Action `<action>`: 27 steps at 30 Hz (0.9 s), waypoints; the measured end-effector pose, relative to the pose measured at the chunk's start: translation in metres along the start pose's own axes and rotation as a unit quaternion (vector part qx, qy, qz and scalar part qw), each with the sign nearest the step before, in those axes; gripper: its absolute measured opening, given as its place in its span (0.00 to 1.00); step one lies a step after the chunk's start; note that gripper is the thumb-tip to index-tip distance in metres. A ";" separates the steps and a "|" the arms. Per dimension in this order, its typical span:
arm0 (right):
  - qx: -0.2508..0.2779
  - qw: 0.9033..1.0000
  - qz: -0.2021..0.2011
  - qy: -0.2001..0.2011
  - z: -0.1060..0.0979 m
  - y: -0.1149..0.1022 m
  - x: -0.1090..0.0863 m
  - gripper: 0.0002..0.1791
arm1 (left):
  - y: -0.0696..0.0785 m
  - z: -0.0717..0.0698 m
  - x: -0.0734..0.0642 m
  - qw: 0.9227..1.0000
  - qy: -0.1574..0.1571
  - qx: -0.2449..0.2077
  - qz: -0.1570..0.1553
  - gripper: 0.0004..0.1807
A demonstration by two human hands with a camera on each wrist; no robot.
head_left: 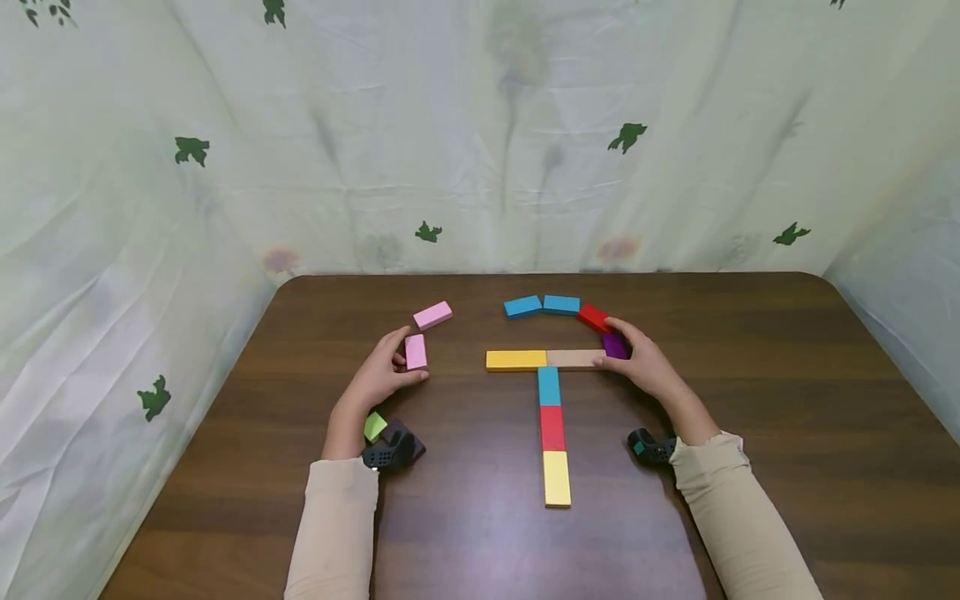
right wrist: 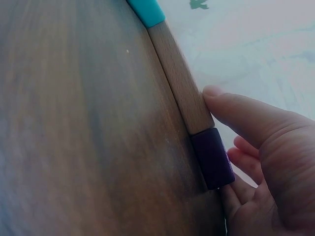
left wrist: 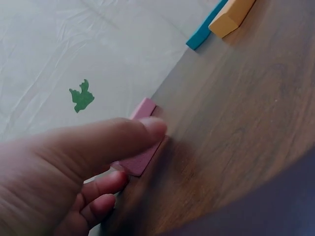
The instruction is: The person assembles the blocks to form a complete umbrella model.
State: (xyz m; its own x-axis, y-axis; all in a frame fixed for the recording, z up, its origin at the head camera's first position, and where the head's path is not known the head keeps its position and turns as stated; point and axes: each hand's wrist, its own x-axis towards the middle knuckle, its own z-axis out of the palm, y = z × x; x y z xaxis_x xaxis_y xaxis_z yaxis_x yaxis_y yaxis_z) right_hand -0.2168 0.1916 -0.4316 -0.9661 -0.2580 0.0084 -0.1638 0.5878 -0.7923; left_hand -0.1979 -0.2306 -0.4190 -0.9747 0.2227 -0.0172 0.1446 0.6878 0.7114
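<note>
My left hand (head_left: 378, 371) grips a pink block (head_left: 416, 352) at the left, thumb at its near end and index finger at its far end. In the left wrist view the thumb covers part of that block (left wrist: 140, 160). Over on the right, my right hand (head_left: 647, 364) curls around a purple block (head_left: 615, 346), with the index fingertip beside a red block (head_left: 594, 317). Its thumb tip lies at the end of a beige block (head_left: 576, 358), and the purple block (right wrist: 213, 158) meets that beige block in the right wrist view.
Another pink block (head_left: 432, 315) lies behind the left hand. Two blue blocks (head_left: 561, 305) curve toward the red one. A yellow-orange block (head_left: 516, 361) adjoins the beige one, above a column ending in a pale yellow block (head_left: 557, 479). A green block (head_left: 375, 427) sits by the left wrist.
</note>
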 end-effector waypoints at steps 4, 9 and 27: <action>-0.003 1.000 0.003 -0.005 -0.002 -0.001 0.000 0.44 | 0.000 0.000 0.003 1.000 -0.006 0.003 0.001 0.44; 0.002 1.000 0.003 -0.006 -0.001 -0.003 0.001 0.42 | 0.002 -0.001 0.003 1.000 0.018 0.015 0.016 0.38; 0.007 1.000 0.006 -0.004 -0.002 -0.003 0.000 0.43 | 0.057 -0.001 0.005 0.997 0.017 0.025 0.072 0.35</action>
State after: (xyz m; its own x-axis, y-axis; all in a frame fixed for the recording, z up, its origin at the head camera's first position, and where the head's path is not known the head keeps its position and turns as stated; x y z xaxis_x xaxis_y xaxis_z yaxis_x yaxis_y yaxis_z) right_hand -0.2169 0.1910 -0.4283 -0.9664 -0.2570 -0.0071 -0.1486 0.5810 -0.8002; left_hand -0.1949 -0.1911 -0.3777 -0.9481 0.2993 0.1070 0.2913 0.6834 0.6694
